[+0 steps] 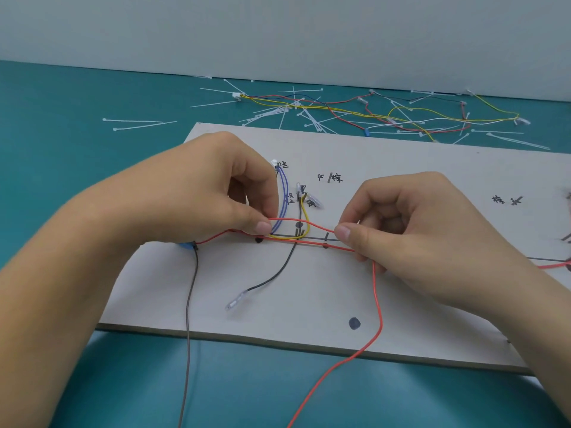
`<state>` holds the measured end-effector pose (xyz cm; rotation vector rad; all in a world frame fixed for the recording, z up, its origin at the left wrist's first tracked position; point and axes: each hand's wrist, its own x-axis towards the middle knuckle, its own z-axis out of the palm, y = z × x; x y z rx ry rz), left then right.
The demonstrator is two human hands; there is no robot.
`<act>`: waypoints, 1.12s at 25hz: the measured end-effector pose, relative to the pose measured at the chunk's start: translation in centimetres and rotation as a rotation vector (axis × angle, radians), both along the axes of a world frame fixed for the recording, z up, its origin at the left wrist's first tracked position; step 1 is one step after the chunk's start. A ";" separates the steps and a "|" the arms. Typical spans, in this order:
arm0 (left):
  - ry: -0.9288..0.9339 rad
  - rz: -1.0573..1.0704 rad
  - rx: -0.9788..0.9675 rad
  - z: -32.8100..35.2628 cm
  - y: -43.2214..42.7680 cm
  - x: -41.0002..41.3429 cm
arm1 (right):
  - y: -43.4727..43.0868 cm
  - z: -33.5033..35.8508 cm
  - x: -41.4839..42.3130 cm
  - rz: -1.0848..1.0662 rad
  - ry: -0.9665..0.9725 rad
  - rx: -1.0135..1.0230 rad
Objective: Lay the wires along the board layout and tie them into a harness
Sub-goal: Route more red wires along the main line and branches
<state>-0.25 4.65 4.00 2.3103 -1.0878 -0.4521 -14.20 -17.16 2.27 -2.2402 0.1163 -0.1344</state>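
board (401, 288): pale, flat on a teal table (61, 118), marked with drawn lines, dots and handwritten labels
red wire (378, 304): lies along the drawn line at mid-board, arches between both hands, trails off the near edge
left hand (197, 193): thumb and forefinger pinch the red wire beside the blue wires (283, 193)
right hand (417, 217): fingers curled, pinching the same wire
yellow wire (306, 214), black wire (278, 273): between the hands
loose wires (386, 114), cable ties (139, 123): scattered behind the board

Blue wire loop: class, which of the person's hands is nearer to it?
Left. The left hand pinches the red wire right against the blue wire loop; the right hand pinches that wire further right, clear of the loop.
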 end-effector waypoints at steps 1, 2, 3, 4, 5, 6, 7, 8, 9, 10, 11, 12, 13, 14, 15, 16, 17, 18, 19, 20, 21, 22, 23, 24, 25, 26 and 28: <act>0.004 0.003 0.002 0.0 0.0 0.0 | 0.0 0.0 0.0 0.000 0.001 -0.006; 0.006 0.005 0.005 -0.1 0.0 0.1 | 0.0 0.0 0.0 0.001 0.001 -0.012; 0.007 0.006 0.009 -0.1 -0.1 0.1 | 0.0 0.0 0.0 0.002 0.000 -0.019; 0.008 0.007 0.016 -0.2 -0.1 0.1 | 0.0 0.0 0.0 0.004 -0.001 -0.023; 0.010 0.009 0.024 -0.2 -0.1 0.1 | 0.1 0.0 0.0 0.007 -0.003 -0.025; 0.013 0.012 0.031 -0.2 -0.1 0.1 | 0.0 0.0 0.0 0.009 -0.004 -0.026; 0.019 0.018 0.036 -0.2 -0.1 0.1 | 0.0 -0.1 0.0 0.012 -0.005 -0.029; 0.028 0.023 0.037 -0.3 -0.1 0.1 | -0.1 -0.1 0.0 0.014 -0.007 -0.034; 0.036 0.025 0.034 -0.3 -0.1 0.2 | -0.1 -0.2 0.0 0.017 -0.008 -0.040; 0.042 0.024 0.031 -0.3 -0.1 0.2 | -0.2 -0.3 0.0 0.017 -0.010 -0.046; 0.044 0.021 0.035 -0.3 -0.1 0.2 | -0.3 -0.3 0.0 0.017 -0.011 -0.052; 0.042 0.019 0.042 -0.3 -0.2 0.2 | -0.3 -0.3 0.0 0.018 -0.011 -0.055; 0.039 0.019 0.051 -0.4 -0.2 0.3 | -0.3 -0.4 0.0 0.019 -0.010 -0.058; 0.037 0.018 0.058 -0.3 -0.3 0.2 | -0.3 -0.4 0.0 0.020 -0.010 -0.060; 0.037 0.016 0.064 -0.3 -0.3 0.2 | -0.3 -0.4 0.0 0.020 -0.011 -0.062; 0.039 0.014 0.068 -0.3 -0.3 0.2 | -0.3 -0.4 0.0 0.020 -0.012 -0.063; 0.044 0.013 0.070 -0.3 -0.2 0.2 | -0.4 -0.4 0.0 0.020 -0.011 -0.062; 0.048 0.012 0.070 -0.2 -0.2 0.2 | -0.3 -0.3 0.0 0.021 -0.011 -0.059; 0.050 0.011 0.069 -0.2 -0.1 0.3 | -0.3 -0.3 0.0 0.021 -0.011 -0.058; 0.051 0.007 0.068 -0.2 0.0 0.4 | -0.3 -0.2 -0.1 0.022 -0.011 -0.057; 0.052 0.003 0.067 -0.2 0.0 0.4 | -0.3 -0.2 -0.1 0.023 -0.011 -0.058; 0.053 -0.002 0.069 -0.2 0.1 0.4 | -0.3 -0.2 -0.1 0.024 -0.011 -0.060; 0.053 -0.006 0.070 -0.2 0.1 0.4 | -0.2 -0.2 -0.1 0.024 -0.011 -0.062; 0.050 -0.007 0.065 -0.2 0.1 0.4 | -0.2 -0.2 -0.1 0.024 -0.013 -0.063; 0.042 -0.006 0.054 -0.1 0.1 0.4 | -0.2 -0.2 -0.1 0.023 -0.014 -0.063; 0.031 -0.003 0.043 -0.1 0.1 0.4 | -0.2 -0.2 -0.1 0.024 -0.015 -0.062; 0.008 -0.003 0.045 -0.1 0.1 0.4 | -0.2 -0.2 -0.1 0.026 -0.016 -0.062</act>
